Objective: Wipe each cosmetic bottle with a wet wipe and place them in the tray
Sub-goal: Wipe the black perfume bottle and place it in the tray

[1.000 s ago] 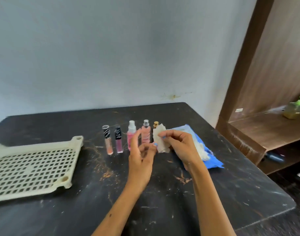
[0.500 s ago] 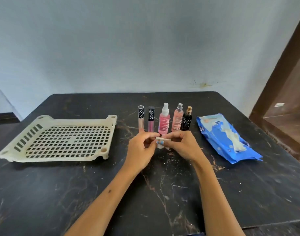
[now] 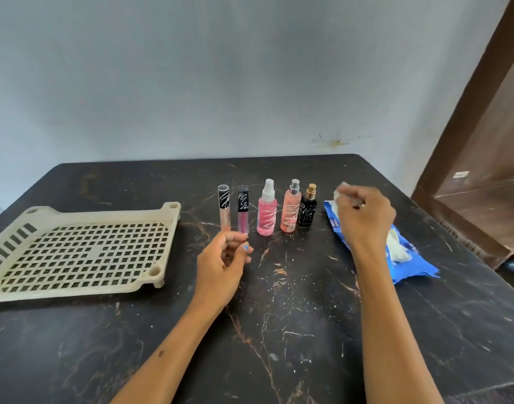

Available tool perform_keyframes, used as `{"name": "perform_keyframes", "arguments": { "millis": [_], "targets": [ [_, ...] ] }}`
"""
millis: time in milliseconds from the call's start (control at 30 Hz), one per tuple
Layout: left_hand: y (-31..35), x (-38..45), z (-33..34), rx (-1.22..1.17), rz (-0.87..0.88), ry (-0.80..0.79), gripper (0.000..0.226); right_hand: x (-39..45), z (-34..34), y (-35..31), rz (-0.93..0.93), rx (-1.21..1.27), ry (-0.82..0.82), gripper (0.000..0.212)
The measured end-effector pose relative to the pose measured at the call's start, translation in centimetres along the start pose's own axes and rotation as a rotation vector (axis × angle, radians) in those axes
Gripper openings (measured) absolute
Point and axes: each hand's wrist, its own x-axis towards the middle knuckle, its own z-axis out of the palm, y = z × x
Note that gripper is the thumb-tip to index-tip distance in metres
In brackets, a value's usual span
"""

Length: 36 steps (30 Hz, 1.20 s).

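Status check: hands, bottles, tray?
Right hand pinches wipe over pack; left hand holds nothing. Five bottles standing, untouched. Tray holds none.

Tray (image 3: 75, 290) near-left corner cut off by left edge. Right hand (image 3: 363, 217) motion-blurred, covers far part of wipe pack (image 3: 413, 263); white wipe (image 3: 339, 191) at fingertips blurred, grip unclear. Bottle markings unreadable.
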Motion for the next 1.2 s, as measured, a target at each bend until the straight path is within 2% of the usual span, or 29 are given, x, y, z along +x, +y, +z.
{"name": "perform_keyframes", "arguments": {
  "millis": [267,400,600,700,833,967,1033,1100,1167,1200],
  "targets": [
    [-0.2,0.2,0.0,0.033,0.005,0.033,0.017,3.0,3.8,0.6,-0.118,-0.188,-0.242,0.03],
    [0.0,0.1,0.0,0.04,0.004,0.027,0.016,2.8,4.2,0.4,-0.143,-0.19,-0.225,0.026],
    [0.0,0.1,-0.3,0.019,0.037,0.074,0.017,1.3,1.0,0.0,-0.009,-0.066,-0.203,0.018],
    [0.0,0.0,-0.3,-0.088,0.055,0.069,0.005,-0.8,-1.4,-0.9,0.009,-0.01,-0.283,0.007],
    [0.2,0.2,0.0,-0.29,-0.029,-0.054,0.054,-3.3,-0.7,-3.0,0.018,0.22,-0.533,0.013],
    [0.5,0.7,-0.3,-0.397,-0.173,-0.164,0.076,-5.0,2.7,-4.9,0.016,0.387,-0.736,0.014],
    [0.4,0.9,-0.7,-0.426,-0.2,-0.187,0.077,-5.4,4.3,-5.3,-0.007,0.42,-0.79,0.015],
    [0.6,1.0,-0.8,-0.442,-0.235,-0.154,0.067,-5.8,5.6,-5.3,-0.053,0.409,-0.814,0.011],
    [0.5,1.1,-0.9,-0.502,-0.278,-0.105,0.06,-6.3,6.9,-4.9,-0.096,0.443,-0.76,0.015],
    [0.5,1.1,-0.9,-0.546,-0.303,-0.091,0.059,-6.6,7.3,-4.6,-0.108,0.491,-0.68,0.017]
  ]
}}
